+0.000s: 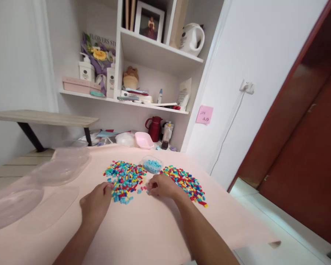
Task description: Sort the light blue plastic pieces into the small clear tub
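Note:
Two heaps of small coloured plastic bricks lie on the pink table (143, 228). The left heap (125, 176) holds red, yellow, blue and green pieces; the right heap (186, 180) holds mostly red, yellow and green ones. Between them at the back stands a small clear bowl (152, 164) filled with light blue bricks. My left hand (96, 202) rests curled at the left heap's near edge, fingertips touching pieces. My right hand (161, 186) lies between the heaps, its fingers pinched on a small brick I cannot name.
Several clear plastic tubs and lids (60, 165) are stacked at the table's left. Behind stand a pink dish (144, 140), a red jug (155, 129) and a bottle (166, 136). White shelves (154, 48) hold clutter. A red door (306, 147) is on the right.

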A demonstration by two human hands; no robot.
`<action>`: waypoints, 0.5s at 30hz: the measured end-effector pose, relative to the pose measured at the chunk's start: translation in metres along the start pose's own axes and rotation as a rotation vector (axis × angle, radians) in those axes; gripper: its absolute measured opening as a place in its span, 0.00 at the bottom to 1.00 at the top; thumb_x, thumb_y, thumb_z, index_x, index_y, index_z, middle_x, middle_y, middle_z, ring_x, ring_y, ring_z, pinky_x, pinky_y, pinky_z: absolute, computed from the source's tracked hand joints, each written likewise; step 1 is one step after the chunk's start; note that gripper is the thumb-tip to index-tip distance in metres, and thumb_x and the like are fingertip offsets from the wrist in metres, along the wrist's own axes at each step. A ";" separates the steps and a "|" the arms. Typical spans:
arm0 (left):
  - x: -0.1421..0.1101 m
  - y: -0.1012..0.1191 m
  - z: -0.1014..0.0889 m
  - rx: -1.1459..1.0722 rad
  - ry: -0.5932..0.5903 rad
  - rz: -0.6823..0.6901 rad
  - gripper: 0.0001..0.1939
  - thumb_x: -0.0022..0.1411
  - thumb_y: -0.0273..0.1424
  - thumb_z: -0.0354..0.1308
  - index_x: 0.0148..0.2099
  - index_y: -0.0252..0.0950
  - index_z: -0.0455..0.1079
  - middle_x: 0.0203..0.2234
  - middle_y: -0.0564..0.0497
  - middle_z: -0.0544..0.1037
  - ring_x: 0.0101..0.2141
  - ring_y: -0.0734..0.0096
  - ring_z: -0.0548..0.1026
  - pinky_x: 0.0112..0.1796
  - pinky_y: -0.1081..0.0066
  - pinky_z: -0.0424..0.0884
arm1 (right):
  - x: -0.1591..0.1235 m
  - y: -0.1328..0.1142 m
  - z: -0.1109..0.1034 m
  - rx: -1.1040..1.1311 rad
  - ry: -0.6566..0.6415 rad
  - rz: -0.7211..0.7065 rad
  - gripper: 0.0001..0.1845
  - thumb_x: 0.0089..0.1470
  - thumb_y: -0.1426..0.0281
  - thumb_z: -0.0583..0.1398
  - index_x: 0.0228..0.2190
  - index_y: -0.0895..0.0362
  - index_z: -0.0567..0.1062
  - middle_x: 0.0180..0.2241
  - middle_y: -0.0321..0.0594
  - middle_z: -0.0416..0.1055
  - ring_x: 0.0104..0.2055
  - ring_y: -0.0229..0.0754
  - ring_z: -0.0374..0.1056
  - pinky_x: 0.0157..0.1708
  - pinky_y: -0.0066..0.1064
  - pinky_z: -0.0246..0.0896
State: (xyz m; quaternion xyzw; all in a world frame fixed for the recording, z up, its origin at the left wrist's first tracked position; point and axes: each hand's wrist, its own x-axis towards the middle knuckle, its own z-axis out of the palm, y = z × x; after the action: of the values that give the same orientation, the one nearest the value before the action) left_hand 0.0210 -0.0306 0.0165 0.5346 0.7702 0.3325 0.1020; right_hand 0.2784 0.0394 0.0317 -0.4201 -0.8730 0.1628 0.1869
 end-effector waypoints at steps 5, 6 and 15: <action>-0.003 0.001 -0.002 -0.018 -0.011 -0.012 0.17 0.61 0.35 0.43 0.36 0.46 0.75 0.41 0.56 0.81 0.43 0.63 0.76 0.45 0.65 0.62 | 0.015 0.018 -0.008 0.064 0.517 0.038 0.09 0.50 0.63 0.60 0.28 0.54 0.79 0.28 0.37 0.73 0.29 0.38 0.66 0.30 0.27 0.59; -0.003 0.002 -0.002 -0.023 -0.011 -0.008 0.17 0.61 0.35 0.43 0.36 0.46 0.75 0.41 0.56 0.81 0.43 0.63 0.76 0.45 0.65 0.62 | 0.019 0.022 -0.009 0.064 0.639 0.062 0.11 0.52 0.62 0.59 0.31 0.55 0.79 0.29 0.39 0.73 0.30 0.39 0.66 0.32 0.28 0.60; -0.004 0.002 -0.002 -0.021 0.003 0.005 0.16 0.60 0.35 0.44 0.36 0.46 0.75 0.41 0.55 0.81 0.43 0.63 0.76 0.43 0.65 0.61 | 0.024 0.038 -0.010 0.100 0.790 0.137 0.20 0.60 0.65 0.48 0.46 0.55 0.75 0.39 0.43 0.72 0.37 0.41 0.69 0.40 0.33 0.63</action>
State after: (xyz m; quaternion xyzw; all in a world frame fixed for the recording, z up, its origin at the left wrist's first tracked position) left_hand 0.0232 -0.0340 0.0183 0.5350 0.7653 0.3420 0.1055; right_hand 0.2949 0.0818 0.0288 -0.4979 -0.6951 0.0430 0.5168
